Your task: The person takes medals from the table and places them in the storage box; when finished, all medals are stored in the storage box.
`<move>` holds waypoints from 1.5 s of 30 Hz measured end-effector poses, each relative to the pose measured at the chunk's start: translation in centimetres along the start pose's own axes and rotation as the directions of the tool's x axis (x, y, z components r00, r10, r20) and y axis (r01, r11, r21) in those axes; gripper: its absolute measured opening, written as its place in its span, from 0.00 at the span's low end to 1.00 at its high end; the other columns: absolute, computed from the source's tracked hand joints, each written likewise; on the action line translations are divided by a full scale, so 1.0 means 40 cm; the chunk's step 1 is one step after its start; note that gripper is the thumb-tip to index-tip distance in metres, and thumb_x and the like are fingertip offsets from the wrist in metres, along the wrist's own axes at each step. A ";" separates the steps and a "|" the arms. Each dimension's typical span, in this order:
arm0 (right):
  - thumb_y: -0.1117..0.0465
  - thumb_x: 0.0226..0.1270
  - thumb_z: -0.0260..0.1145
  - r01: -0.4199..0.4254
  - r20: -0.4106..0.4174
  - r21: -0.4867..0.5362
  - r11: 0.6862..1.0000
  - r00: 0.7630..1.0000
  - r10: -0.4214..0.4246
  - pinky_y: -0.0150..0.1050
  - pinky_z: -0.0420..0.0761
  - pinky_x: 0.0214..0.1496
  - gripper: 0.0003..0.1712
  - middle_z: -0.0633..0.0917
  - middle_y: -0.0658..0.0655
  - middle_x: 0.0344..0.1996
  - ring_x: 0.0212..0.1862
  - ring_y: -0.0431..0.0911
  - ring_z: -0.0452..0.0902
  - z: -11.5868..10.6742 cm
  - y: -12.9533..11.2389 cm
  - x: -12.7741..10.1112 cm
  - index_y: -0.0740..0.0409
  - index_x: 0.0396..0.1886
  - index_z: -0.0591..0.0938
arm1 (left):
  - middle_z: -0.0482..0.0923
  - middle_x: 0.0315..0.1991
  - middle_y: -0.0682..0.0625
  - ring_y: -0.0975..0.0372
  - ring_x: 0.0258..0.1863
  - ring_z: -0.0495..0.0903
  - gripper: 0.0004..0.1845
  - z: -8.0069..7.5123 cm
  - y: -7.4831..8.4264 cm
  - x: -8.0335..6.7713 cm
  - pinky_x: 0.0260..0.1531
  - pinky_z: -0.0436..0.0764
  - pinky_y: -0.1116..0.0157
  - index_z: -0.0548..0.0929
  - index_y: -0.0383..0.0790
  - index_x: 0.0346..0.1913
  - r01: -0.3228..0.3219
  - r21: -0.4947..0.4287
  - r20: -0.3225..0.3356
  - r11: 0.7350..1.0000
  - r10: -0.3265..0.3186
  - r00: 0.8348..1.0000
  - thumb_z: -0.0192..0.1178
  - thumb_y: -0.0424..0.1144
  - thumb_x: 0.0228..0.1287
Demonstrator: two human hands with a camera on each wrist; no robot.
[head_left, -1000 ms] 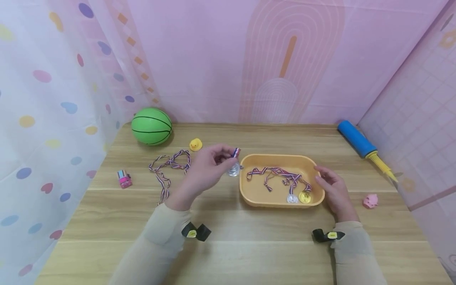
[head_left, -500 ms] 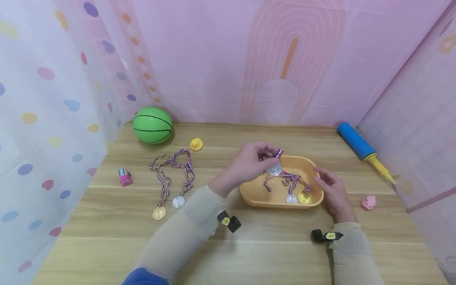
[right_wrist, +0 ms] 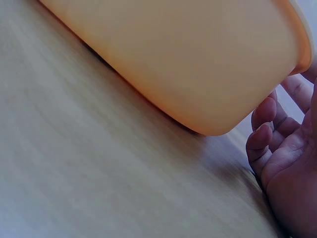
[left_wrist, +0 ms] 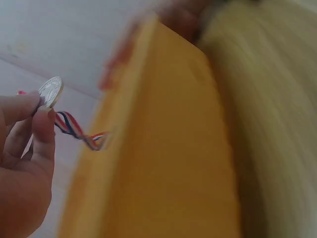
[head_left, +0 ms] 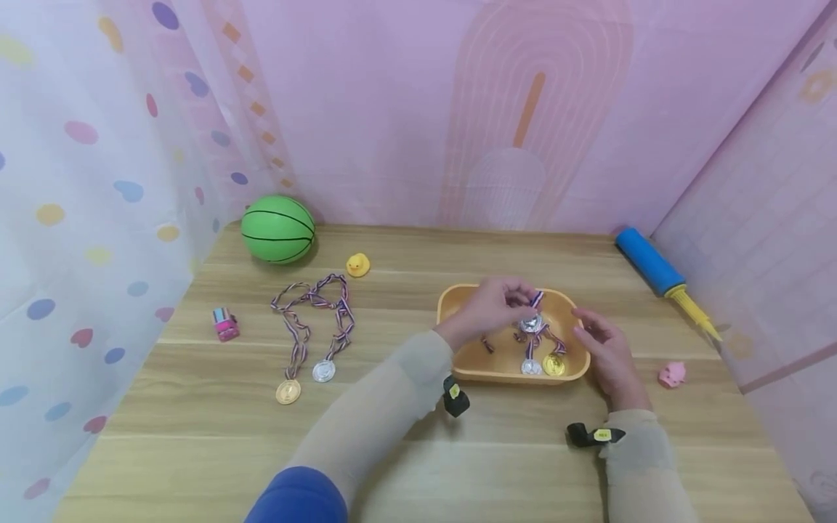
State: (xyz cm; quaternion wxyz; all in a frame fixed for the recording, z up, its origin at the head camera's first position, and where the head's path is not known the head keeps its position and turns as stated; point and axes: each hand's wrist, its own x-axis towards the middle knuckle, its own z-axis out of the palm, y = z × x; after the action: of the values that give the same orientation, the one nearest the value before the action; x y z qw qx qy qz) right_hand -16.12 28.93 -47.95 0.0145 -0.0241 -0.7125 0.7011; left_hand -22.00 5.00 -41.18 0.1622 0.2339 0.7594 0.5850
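The left hand (head_left: 492,305) pinches a silver medal (head_left: 530,324) between thumb and fingers, holding it over the tray with its red, white and blue ribbon (left_wrist: 74,130) trailing. The right hand (head_left: 613,354) is at the 3 o'clock end of the orange tray (head_left: 487,375), thumb and forefinger at the rim and the other fingers bent outside the end wall; I cannot tell whether they pinch the rim. A black wrist camera sits on each beige sleeve (head_left: 366,407).

Inside the tray, with its middle as the dial and 12 o'clock at the far side, a second silver medal (head_left: 531,367) lies at 5 o'clock, and a gold medal (head_left: 554,365) just beside it, nearer 4. Their twisted ribbons run inward, partly hidden by the left hand.

Out on the wooden table (head_left: 497,472), a bronze-toned medal (head_left: 288,391) and another silver medal (head_left: 323,371) lie between 8 and 9 o'clock, ribbons stretched away from them. A small pink toy (head_left: 226,324) is farther out at 9. Towards 10 sit a rubber duck (head_left: 357,265) and, beyond it, a green basketball (head_left: 277,229). A blue hand pump (head_left: 650,261) with a yellow nozzle lies between 2 and 3, and a pink toy pig (head_left: 672,375) just past 3. A pink curtain (head_left: 366,116) hangs at 12.
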 end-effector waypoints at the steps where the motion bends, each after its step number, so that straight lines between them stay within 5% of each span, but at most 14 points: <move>1: 0.64 0.68 0.63 -0.001 0.002 0.003 1.000 1.000 0.001 0.50 0.47 0.74 0.20 0.74 0.43 0.57 0.71 0.52 0.54 0.001 0.002 -0.002 0.58 0.59 0.76 | 0.82 0.34 0.55 0.64 0.36 0.81 0.10 0.003 -0.016 0.003 0.39 0.80 0.69 0.83 0.43 0.42 0.023 0.009 0.014 1.000 -0.023 1.000 0.68 0.33 0.58; 6: 0.63 0.67 0.64 0.000 0.002 0.014 1.000 1.000 0.000 0.51 0.44 0.74 0.21 0.74 0.46 0.61 0.73 0.56 0.49 0.000 0.010 -0.008 0.58 0.59 0.77 | 0.81 0.35 0.52 0.62 0.33 0.81 0.13 0.010 -0.069 -0.001 0.33 0.82 0.66 0.82 0.39 0.47 0.143 0.063 0.055 0.988 -0.147 0.988 0.66 0.29 0.59; 10: 0.63 0.67 0.64 0.009 -0.001 0.011 1.000 1.000 -0.009 0.51 0.44 0.74 0.21 0.71 0.51 0.65 0.74 0.57 0.48 -0.004 0.009 -0.004 0.59 0.59 0.76 | 0.80 0.36 0.50 0.61 0.31 0.80 0.14 0.012 -0.080 -0.006 0.27 0.83 0.65 0.80 0.36 0.48 0.178 0.157 0.058 0.971 -0.189 0.980 0.65 0.28 0.58; 22: 0.63 0.68 0.63 0.006 0.007 -0.010 1.000 1.000 -0.006 0.54 0.44 0.74 0.21 0.73 0.49 0.61 0.72 0.56 0.52 -0.003 0.004 0.009 0.58 0.60 0.76 | 0.81 0.29 0.53 0.63 0.23 0.79 0.03 0.015 -0.101 -0.001 0.23 0.79 0.70 0.83 0.40 0.35 0.101 0.370 0.155 0.923 -0.169 0.973 0.67 0.34 0.59; 31: 0.62 0.67 0.64 -0.008 -0.004 0.007 1.000 1.000 0.008 0.54 0.45 0.73 0.20 0.73 0.48 0.60 0.71 0.55 0.52 -0.002 0.004 0.009 0.56 0.58 0.77 | 0.79 0.26 0.54 0.65 0.24 0.77 0.04 0.017 -0.109 0.002 0.24 0.77 0.71 0.83 0.42 0.30 0.073 0.431 0.157 0.899 -0.154 0.976 0.69 0.35 0.57; 45: 0.61 0.68 0.64 -0.015 0.000 -0.008 1.000 1.000 0.015 0.52 0.43 0.74 0.22 0.68 0.54 0.67 0.74 0.57 0.47 -0.004 0.007 0.007 0.58 0.60 0.76 | 0.78 0.26 0.58 0.65 0.30 0.75 0.04 0.025 -0.108 0.003 0.34 0.73 0.72 0.84 0.44 0.29 0.043 0.563 0.142 0.826 -0.149 0.979 0.71 0.36 0.55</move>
State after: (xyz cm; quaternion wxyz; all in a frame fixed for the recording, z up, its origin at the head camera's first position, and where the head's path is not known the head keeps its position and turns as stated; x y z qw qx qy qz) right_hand -16.37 29.12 -48.23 0.0089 -0.0295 -0.7151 0.6984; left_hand -22.29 5.01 -45.60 0.1843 0.2842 0.8897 0.3061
